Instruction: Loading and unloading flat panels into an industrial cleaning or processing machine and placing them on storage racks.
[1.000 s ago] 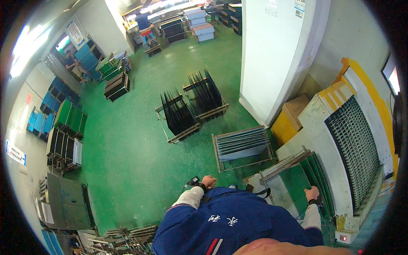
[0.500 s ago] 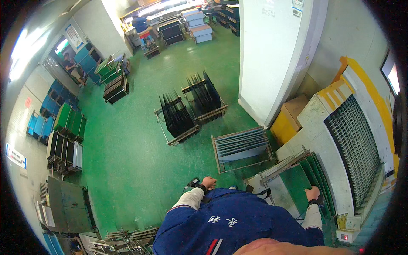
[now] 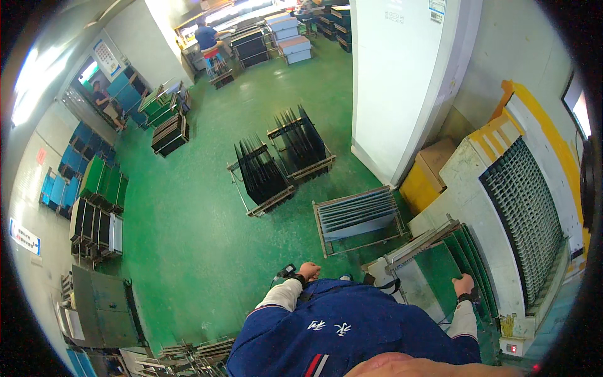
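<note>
My right hand is closed on the upper edge of a green panel, one of several green sheets standing on edge in a metal rack at my right. In front of my body, my left hand is curled into a loose fist, with nothing visible in it. A dark band and a small black device are at its wrist. Ahead, between my hands, a metal-framed rack holds several pale blue-grey panels.
Two racks of black panels stand on the green floor. To the right is a white machine with a roller conveyor; a cardboard box sits by a white pillar. More racks line the left wall. People are at the far end.
My hands stay in nearly the same places. At the far end, a seated person has become more visible beside the bench.
</note>
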Available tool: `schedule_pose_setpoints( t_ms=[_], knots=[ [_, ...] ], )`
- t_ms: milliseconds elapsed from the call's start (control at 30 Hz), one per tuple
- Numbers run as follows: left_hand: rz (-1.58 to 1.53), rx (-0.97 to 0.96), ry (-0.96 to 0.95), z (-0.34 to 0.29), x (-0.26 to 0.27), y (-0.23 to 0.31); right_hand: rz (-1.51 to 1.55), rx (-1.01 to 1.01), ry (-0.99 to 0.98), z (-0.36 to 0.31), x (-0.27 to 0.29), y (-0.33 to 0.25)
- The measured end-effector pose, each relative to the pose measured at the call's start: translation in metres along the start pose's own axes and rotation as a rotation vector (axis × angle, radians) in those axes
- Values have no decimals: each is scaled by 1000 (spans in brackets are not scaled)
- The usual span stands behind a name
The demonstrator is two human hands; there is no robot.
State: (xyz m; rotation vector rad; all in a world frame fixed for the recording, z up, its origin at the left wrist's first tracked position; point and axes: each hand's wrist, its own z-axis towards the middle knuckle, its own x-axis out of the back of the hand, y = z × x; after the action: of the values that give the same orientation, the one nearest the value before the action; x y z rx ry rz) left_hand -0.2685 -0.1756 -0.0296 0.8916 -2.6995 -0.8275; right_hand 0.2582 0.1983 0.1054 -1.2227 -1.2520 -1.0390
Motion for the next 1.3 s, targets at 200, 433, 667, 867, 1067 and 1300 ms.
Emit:
schedule_pose_setpoints(
  t_ms=[200,433,667,867,1067,1300],
  knots=[
    [-42,4,-16,8,3,-7,-3,-33,-112,-11,32,-26],
    [16,-9,-9,10,5,-6,-5,-52,-71,-9,21,-18],
    [21,26,14,7,6,-5,17,-40,-31,-7,9,-11],
    [-10,33,-19,10,7,-5,22,-43,-56,-3,1,-3],
    [33,18,14,12,9,-9,12,-81,-58,-14,21,-23],
    [46,16,-38,4,9,-4,-27,-67,-105,-20,34,-33]
  ],
)
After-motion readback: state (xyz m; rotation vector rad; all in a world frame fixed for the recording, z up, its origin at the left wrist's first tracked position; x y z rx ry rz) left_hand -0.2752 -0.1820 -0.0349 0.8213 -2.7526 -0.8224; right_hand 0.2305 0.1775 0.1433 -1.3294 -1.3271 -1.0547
